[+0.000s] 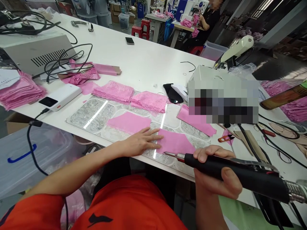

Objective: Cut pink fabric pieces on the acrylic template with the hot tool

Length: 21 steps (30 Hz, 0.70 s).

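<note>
Flat pink fabric panel point(176, 141) on patterned mat point(88, 110), black metal-tipped tool point(254, 177) aslant at its near edge

1. An orange-red T-shirt point(134, 204), loosely creased across the front.
2. A small black leaping-cat logo point(99, 219) on the shirt.
3. A short left sleeve point(42, 210) with a dark stripe point(6, 215).
4. Black trousers point(114, 172).

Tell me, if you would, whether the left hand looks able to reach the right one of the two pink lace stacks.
Probably yes: the left hand holds no tool, and only patterned mat and a flat pink piece seem to lie between it and that lace stack.
</note>
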{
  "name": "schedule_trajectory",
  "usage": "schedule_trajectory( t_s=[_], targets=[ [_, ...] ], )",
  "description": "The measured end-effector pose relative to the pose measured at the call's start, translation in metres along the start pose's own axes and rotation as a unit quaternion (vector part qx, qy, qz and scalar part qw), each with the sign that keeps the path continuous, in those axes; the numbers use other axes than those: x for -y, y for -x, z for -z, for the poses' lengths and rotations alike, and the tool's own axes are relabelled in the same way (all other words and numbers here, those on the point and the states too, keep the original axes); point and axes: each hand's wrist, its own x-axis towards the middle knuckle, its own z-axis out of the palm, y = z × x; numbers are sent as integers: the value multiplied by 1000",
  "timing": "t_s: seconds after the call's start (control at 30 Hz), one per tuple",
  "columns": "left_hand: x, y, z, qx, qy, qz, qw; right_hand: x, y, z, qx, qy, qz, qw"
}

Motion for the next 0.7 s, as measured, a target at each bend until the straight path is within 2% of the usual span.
schedule_trajectory(
  t_s=[0.33, 0.7],
  targets=[
    [2, 1, -7, -36, -22, -11, 999, -12, 5, -17, 46, -28, -10, 998],
    [2, 1, -8, -54, -30, -12, 998, -14, 5, -19, 69, -26, -7, 997]
  ],
)
